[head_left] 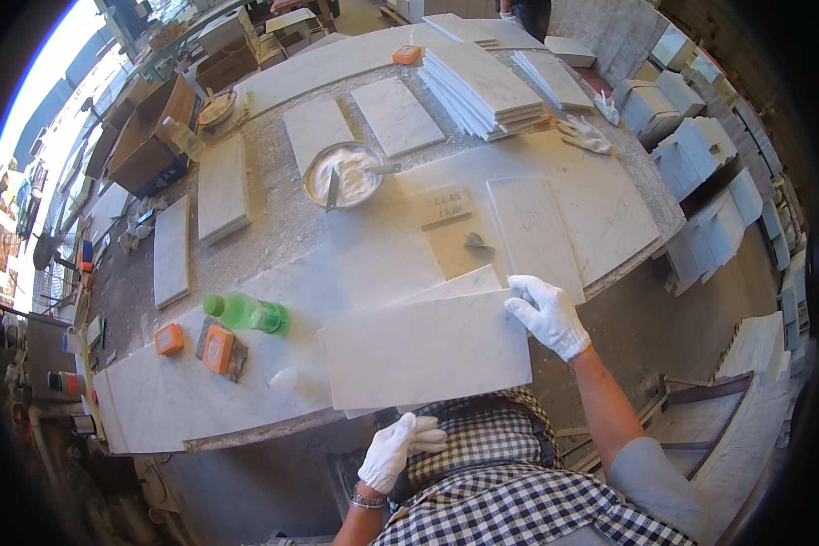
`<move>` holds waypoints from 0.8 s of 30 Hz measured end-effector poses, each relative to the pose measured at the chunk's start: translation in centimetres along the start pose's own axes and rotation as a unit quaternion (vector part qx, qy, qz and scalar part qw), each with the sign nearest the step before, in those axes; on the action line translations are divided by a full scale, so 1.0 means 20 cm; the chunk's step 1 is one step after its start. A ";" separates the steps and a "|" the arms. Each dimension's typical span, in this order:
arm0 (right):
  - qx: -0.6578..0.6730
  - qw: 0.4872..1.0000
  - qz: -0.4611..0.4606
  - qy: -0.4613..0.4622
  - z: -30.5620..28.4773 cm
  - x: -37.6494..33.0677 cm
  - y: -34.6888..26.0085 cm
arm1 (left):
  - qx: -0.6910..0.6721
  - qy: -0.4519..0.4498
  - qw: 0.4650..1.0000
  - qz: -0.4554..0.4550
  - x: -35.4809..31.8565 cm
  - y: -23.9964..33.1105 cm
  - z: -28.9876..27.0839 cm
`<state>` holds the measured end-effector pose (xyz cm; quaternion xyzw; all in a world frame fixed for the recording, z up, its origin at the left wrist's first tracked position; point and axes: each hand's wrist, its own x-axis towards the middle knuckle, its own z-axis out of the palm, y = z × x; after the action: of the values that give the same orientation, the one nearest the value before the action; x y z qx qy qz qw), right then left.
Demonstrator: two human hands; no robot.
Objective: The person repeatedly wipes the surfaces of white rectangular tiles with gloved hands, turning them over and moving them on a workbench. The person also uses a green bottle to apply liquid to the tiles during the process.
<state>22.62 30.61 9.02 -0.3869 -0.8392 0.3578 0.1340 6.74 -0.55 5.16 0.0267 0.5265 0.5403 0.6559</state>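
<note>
A white marble tile (428, 350) with faint grey veins lies over other tiles at the table's near edge, overhanging it. My right hand (548, 314), in a white knit glove, grips its upper right corner. Lower down, in front of the checked apron, is my gloved left hand (399, 448), apart from the tile, its fingers stretched out and holding nothing. Another tile (469, 284) shows partly from beneath the held one. To its left a green plastic bottle (246, 313) lies on its side, near two orange blocks (217, 349) (168, 339).
Beyond the tiles sits a metal bowl (359, 182) of white paste with scrapers in it. A stack of tiles (478, 86) and a loose glove (584, 136) are farther back. A cardboard box (155, 132) stands left; stone slabs (696, 150) lean at right.
</note>
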 end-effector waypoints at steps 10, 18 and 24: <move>0.164 0.980 0.106 0.031 0.02 -0.32 0.02 | 0.037 -0.040 0.997 -0.054 0.11 0.08 0.09; 0.486 0.831 0.271 -0.003 0.08 -0.64 0.04 | 0.028 0.116 0.993 0.021 0.14 -0.03 0.17; 0.512 0.812 0.274 -0.058 0.11 -0.78 0.11 | 0.155 0.075 0.983 0.070 0.08 0.02 0.14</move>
<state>33.13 18.83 6.75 -0.4552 -0.4003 0.7790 0.1604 8.21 2.29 5.50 0.1242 0.6487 0.4971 0.5627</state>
